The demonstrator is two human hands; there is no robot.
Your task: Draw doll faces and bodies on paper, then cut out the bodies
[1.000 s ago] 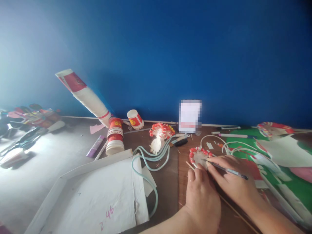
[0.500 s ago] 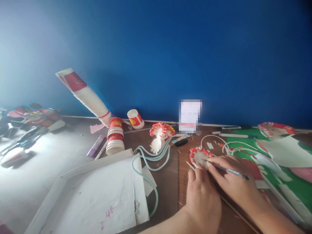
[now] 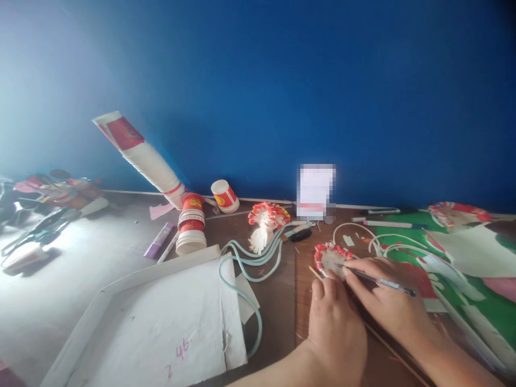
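A pen (image 3: 387, 285) is pinched in my right hand (image 3: 395, 306), its tip down on the pale middle of a cut paper cup (image 3: 332, 258) with a curled red-and-white rim. My left hand (image 3: 336, 322) closes its fingers on the near edge of that cup; its thumb is partly hidden. Beneath my left hand runs a thin wooden stick (image 3: 316, 273), showing at both sides. To the left lies another cut cup with a curled red rim (image 3: 268, 216) and a white fringed piece below it.
At the left stand stacked paper cups (image 3: 191, 231), a long leaning cup stack (image 3: 151, 169) and a single cup (image 3: 224, 196). A white cardboard box lid (image 3: 161, 322) lies in front. A pale blue cord (image 3: 258, 263) loops beside it. Green paper (image 3: 407, 220) and paper scraps are at the right.
Both hands keep their hold on the cup and pen. The view has shifted very slightly; I see no other clear movement.
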